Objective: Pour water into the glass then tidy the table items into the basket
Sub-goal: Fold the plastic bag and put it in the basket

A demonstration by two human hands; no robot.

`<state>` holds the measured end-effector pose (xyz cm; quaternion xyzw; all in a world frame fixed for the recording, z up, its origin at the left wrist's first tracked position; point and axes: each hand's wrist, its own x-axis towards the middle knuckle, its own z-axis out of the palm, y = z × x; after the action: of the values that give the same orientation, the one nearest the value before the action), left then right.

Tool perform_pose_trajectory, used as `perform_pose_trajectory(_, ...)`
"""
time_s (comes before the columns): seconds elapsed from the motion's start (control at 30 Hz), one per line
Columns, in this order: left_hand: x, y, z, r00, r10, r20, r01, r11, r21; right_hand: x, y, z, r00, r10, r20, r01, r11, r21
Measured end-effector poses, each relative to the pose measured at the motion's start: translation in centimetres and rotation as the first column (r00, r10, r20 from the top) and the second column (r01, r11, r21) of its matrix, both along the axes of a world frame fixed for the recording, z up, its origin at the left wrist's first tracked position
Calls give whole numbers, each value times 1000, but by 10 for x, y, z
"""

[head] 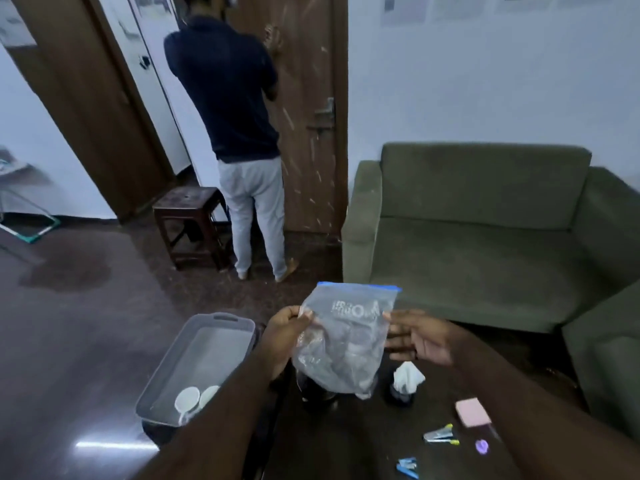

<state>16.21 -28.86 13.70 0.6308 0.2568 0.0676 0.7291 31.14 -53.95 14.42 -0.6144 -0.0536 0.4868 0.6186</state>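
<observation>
I hold a clear zip bag [343,341] with a blue seal strip up in front of me, above the dark table [363,441]. My left hand [282,337] pinches its left edge. My right hand [420,337] touches its right edge with fingers stretched out. The grey plastic basket [162,393] stands at the left of the table and holds two white cups [197,398]. On the table lie a pink sticky-note pad [472,412], a stapler-like clip [438,435], a blue item [408,466] and a small purple item [481,446].
A dark holder with white tissue [407,381] stands on the table behind the bag. A green sofa [478,237] fills the right side. A person [239,140] stands at a brown door beside a wooden stool [190,226]. The floor at left is dark and glossy.
</observation>
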Motion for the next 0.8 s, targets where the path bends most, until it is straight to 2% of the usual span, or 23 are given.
perform_pose_trajectory(0.07,-5,12,10,998,46,42,-46,999,-16,-15,24,0,999,-2,41,3,1000,-30)
perform_pose_trajectory(0.23,-17,47,22,987,113,113,-113,994,-10,-35,80,7,970,-201,140,204,979,-4)
perform_pose_trajectory(0.3,-22,67,24,991,58,121,-64,997,47,-37,95,11,952,-196,234,195,980,28)
perform_pose_trajectory(0.4,-30,97,24,990,-110,88,100,989,110,-39,111,22,932,-84,354,91,996,-3)
perform_pose_trajectory(0.5,-32,120,23,986,-163,25,153,963,223,-42,125,31,904,38,425,8,994,-108)
perform_pose_trajectory(0.6,-32,134,22,993,-114,-2,108,939,327,-43,139,33,866,46,498,40,986,-162)
perform_pose_trajectory(0.73,-26,144,21,999,-46,-28,54,831,554,-43,151,34,774,18,633,84,988,-131)
perform_pose_trajectory(0.8,-25,145,23,998,-55,-29,61,784,618,-40,153,37,748,4,663,87,991,-104)
